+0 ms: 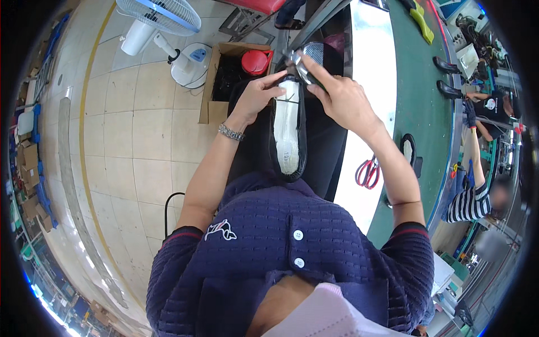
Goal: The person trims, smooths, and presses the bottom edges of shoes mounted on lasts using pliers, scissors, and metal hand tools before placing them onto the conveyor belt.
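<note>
A black shoe upper on a last point(288, 129) rests sole side up over my lap, its pale insole showing and its black edge folded in around the rim. My left hand point(257, 100) grips the far end of this shoe from the left, thumb over the insole. In my right hand point(345, 101) is a shiny metal hand tool, which looks like pincers point(300, 66); its head is at the far end of the shoe, close to my left fingertips. Exactly what its jaws touch is too small to tell.
Red-handled scissors point(368, 172) lie on the white tabletop point(373, 67) at my right. Beyond it, a green belt point(415, 106) carries black shoes point(449, 89) and a yellow-green last point(422, 25). A cardboard box point(216, 109) and fan point(191, 67) stand left. Co-workers point(469, 205) are far right.
</note>
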Tool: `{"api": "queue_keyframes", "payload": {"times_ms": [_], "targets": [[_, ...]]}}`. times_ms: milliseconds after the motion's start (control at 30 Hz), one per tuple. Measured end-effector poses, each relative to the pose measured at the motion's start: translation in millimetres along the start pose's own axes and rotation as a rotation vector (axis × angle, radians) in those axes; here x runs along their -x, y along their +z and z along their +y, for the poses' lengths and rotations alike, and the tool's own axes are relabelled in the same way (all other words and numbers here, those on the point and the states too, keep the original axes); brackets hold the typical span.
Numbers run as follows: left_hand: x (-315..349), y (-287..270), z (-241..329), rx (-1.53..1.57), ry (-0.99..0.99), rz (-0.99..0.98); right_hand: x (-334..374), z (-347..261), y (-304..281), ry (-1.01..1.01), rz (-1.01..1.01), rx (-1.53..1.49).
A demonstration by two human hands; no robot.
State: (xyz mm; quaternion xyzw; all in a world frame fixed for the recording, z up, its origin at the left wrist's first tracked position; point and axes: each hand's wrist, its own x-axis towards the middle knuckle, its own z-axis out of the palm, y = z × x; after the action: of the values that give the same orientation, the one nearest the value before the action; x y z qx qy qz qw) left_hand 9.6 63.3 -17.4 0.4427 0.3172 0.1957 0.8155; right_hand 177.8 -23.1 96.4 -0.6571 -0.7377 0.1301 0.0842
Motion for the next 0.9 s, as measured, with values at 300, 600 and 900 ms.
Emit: {"api": "queue_keyframes", "payload": {"times_ms": [300, 600, 900], "targets": [[2.7, 3.0, 4.3, -0.109, -0.021, 0.028, 31.8, 12.9, 33.8, 0.202, -0.031, -0.213], [4.2, 1.3, 11.2, -0.147, 0.083, -0.072, 133.4, 109.4, 146.0, 0.937, 0.430, -0.133], [7.3, 3.6, 5.7, -0.202, 0.104, -0.065, 250.2, 55.8, 170.8, 1.174, 0.826, 0.036]]}}
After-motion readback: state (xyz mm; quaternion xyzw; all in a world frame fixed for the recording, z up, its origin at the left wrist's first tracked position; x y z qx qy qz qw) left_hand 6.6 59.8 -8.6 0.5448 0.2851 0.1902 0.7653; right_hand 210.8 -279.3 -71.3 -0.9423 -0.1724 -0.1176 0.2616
